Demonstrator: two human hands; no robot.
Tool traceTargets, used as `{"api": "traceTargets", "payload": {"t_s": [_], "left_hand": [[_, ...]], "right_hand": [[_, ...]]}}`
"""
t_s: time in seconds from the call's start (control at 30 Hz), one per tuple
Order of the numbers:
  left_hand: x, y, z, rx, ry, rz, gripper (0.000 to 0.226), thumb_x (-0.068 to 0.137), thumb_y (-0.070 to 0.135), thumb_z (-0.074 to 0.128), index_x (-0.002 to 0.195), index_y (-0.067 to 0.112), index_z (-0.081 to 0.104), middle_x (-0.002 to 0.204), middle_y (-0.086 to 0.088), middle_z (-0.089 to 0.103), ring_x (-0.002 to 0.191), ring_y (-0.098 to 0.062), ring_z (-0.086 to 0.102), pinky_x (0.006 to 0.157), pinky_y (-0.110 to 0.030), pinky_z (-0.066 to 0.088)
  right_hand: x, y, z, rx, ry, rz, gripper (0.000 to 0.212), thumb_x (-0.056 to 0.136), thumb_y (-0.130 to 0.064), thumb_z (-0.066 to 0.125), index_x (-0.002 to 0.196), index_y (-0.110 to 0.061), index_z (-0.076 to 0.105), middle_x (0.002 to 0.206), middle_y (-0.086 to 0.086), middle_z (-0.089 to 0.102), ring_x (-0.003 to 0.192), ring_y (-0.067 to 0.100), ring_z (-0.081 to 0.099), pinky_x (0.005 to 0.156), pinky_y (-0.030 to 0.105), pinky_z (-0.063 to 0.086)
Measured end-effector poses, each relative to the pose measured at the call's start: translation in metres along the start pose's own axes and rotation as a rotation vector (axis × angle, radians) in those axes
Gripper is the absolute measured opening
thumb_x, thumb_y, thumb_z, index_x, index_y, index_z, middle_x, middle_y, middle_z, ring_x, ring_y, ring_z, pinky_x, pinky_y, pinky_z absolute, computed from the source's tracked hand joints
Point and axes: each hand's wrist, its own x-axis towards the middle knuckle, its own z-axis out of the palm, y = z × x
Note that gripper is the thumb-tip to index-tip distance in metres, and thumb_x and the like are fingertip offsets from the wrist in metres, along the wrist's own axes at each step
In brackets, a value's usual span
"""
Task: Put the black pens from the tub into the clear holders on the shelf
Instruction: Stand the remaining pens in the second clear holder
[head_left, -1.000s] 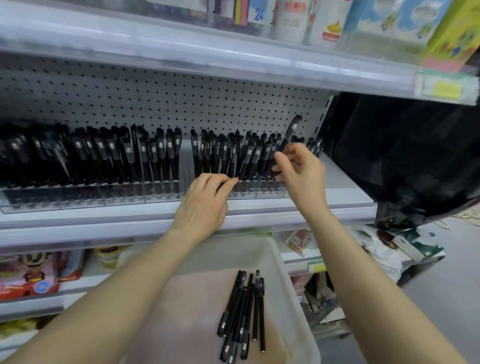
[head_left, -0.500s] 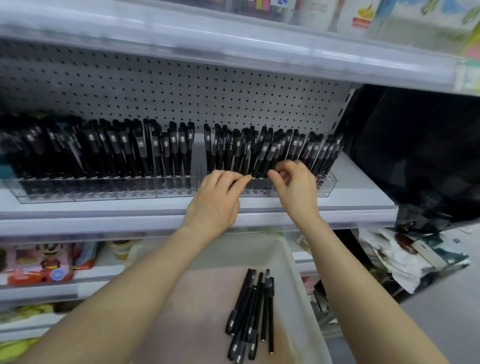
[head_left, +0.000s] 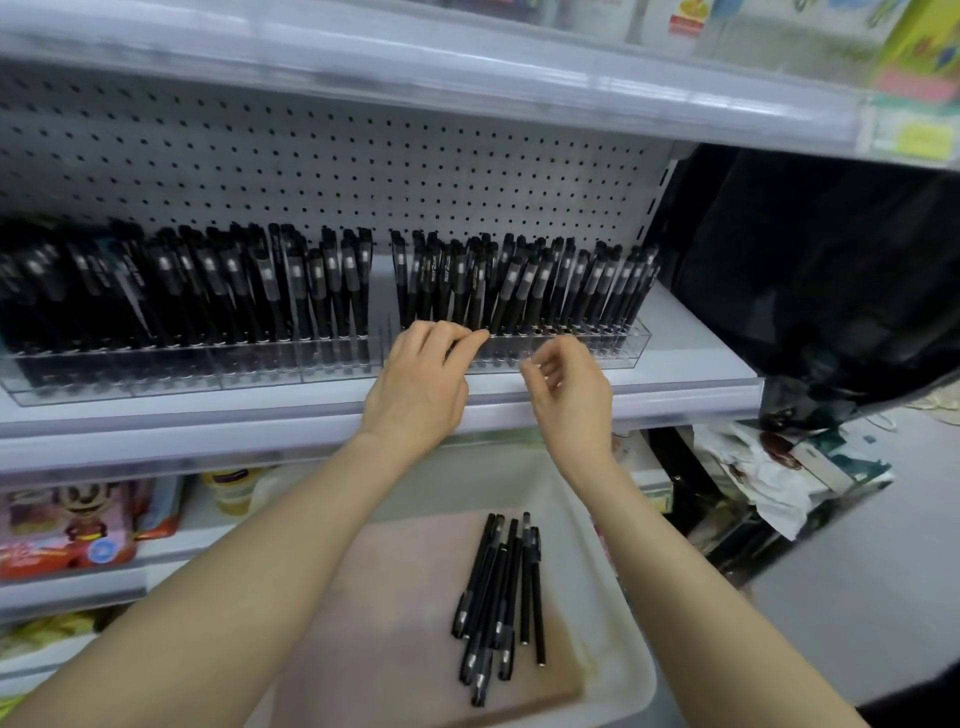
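Head view shows your empty right hand (head_left: 571, 395), fingers loosely curled, nearer than your left hand (head_left: 421, 384), whose pressed-together fingers touch the clear holder (head_left: 631, 348), to the loose black pens (head_left: 498, 597) at 6 o'clock in the tub (head_left: 618, 675), lying 12-to-6.

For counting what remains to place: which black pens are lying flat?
The loose pens in the white tub lie flat; the other pens stand leaning in the clear holders on the shelf.

Nothing is legible (white print on the shelved pens (head_left: 448, 275) blurs).
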Motion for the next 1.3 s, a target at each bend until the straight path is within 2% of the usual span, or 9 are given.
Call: {"api": "traceTargets", "payload": {"t_s": [0.13, 0.27, 0.4, 0.5, 0.8, 0.97, 1.13, 1.2, 1.3], "left_hand": [[0.001, -0.001, -0.001, -0.007, -0.008, 0.000, 0.055, 0.075, 0.001, 0.060, 0.130, 0.005, 0.059, 0.115, -0.009, 0.058, 0.102, -0.029, 0.044, 0.090, -0.041, 0.043], [0.000, 0.000, -0.002, -0.010, -0.025, 0.001, 0.056, 0.076, 0.000, 0.061, 0.131, 0.005, 0.058, 0.116, -0.010, 0.058, 0.102, -0.029, 0.042, 0.091, -0.042, 0.044], [0.000, 0.001, -0.003, -0.020, -0.015, -0.007, 0.056, 0.075, -0.002, 0.063, 0.130, 0.004, 0.059, 0.115, -0.010, 0.059, 0.102, -0.028, 0.041, 0.090, -0.042, 0.045], [-0.001, 0.001, -0.004, -0.036, -0.011, -0.008, 0.056, 0.074, -0.003, 0.063, 0.130, 0.004, 0.059, 0.115, -0.010, 0.059, 0.102, -0.028, 0.042, 0.090, -0.042, 0.046], [-0.001, 0.001, -0.005, -0.037, -0.033, -0.013, 0.056, 0.076, -0.002, 0.062, 0.131, 0.005, 0.058, 0.115, -0.010, 0.058, 0.102, -0.030, 0.046, 0.092, -0.042, 0.046], [-0.001, 0.001, -0.005, -0.025, -0.048, -0.016, 0.056, 0.076, -0.002, 0.062, 0.132, 0.005, 0.058, 0.116, -0.009, 0.058, 0.102, -0.029, 0.045, 0.093, -0.042, 0.046], [0.000, 0.002, -0.007, -0.027, -0.045, -0.006, 0.054, 0.078, -0.002, 0.063, 0.131, 0.005, 0.058, 0.115, -0.010, 0.058, 0.102, -0.031, 0.048, 0.090, -0.043, 0.047], [0.002, 0.002, -0.007, -0.018, -0.025, 0.008, 0.053, 0.076, -0.003, 0.064, 0.129, 0.003, 0.060, 0.114, -0.011, 0.059, 0.101, -0.031, 0.049, 0.088, -0.044, 0.046], [0.005, 0.003, -0.005, -0.001, -0.006, 0.027, 0.054, 0.074, -0.003, 0.063, 0.127, 0.004, 0.060, 0.115, -0.012, 0.059, 0.106, -0.032, 0.049, 0.093, -0.044, 0.043]], "right_hand": [[-0.045, 0.007, 0.010, -0.121, -0.206, -0.129, 0.014, 0.083, -0.015, 0.070, 0.082, -0.018, 0.057, 0.086, -0.008, 0.051, 0.065, 0.008, 0.048, 0.062, 0.025, 0.039], [-0.070, 0.013, 0.017, -0.242, -0.388, -0.225, 0.011, 0.077, -0.016, 0.068, 0.082, -0.022, 0.060, 0.077, -0.007, 0.060, 0.068, 0.013, 0.056, 0.066, 0.034, 0.049], [-0.088, 0.030, 0.025, -0.382, -0.936, -0.160, 0.029, 0.078, 0.000, 0.062, 0.098, -0.020, 0.071, 0.102, 0.003, 0.063, 0.097, 0.023, 0.059, 0.085, 0.034, 0.049], [-0.098, 0.039, 0.029, -0.420, -1.116, -0.130, 0.036, 0.077, 0.003, 0.064, 0.101, -0.020, 0.073, 0.115, 0.003, 0.060, 0.109, 0.023, 0.055, 0.095, 0.033, 0.046], [-0.094, 0.034, 0.032, -0.479, -1.172, -0.160, 0.022, 0.081, -0.004, 0.071, 0.102, -0.012, 0.070, 0.120, 0.009, 0.050, 0.109, 0.028, 0.052, 0.092, 0.035, 0.045], [-0.087, 0.033, 0.027, -0.431, -1.188, -0.205, 0.023, 0.081, -0.008, 0.072, 0.103, -0.010, 0.068, 0.116, 0.010, 0.057, 0.107, 0.026, 0.054, 0.089, 0.030, 0.043], [-0.048, 0.021, -0.017, 0.011, -0.989, 0.029, 0.014, 0.086, -0.009, 0.069, 0.093, -0.019, 0.063, 0.094, -0.002, 0.065, 0.079, 0.013, 0.062, 0.076, 0.030, 0.051], [-0.027, 0.008, -0.043, 0.140, -0.878, 0.094, 0.009, 0.091, -0.012, 0.066, 0.098, -0.012, 0.061, 0.092, 0.001, 0.066, 0.076, 0.013, 0.064, 0.077, 0.031, 0.055], [0.002, -0.010, -0.075, 0.255, -0.663, 0.131, 0.009, 0.094, -0.016, 0.061, 0.100, -0.009, 0.059, 0.090, 0.008, 0.067, 0.073, 0.016, 0.066, 0.071, 0.027, 0.056]]}}
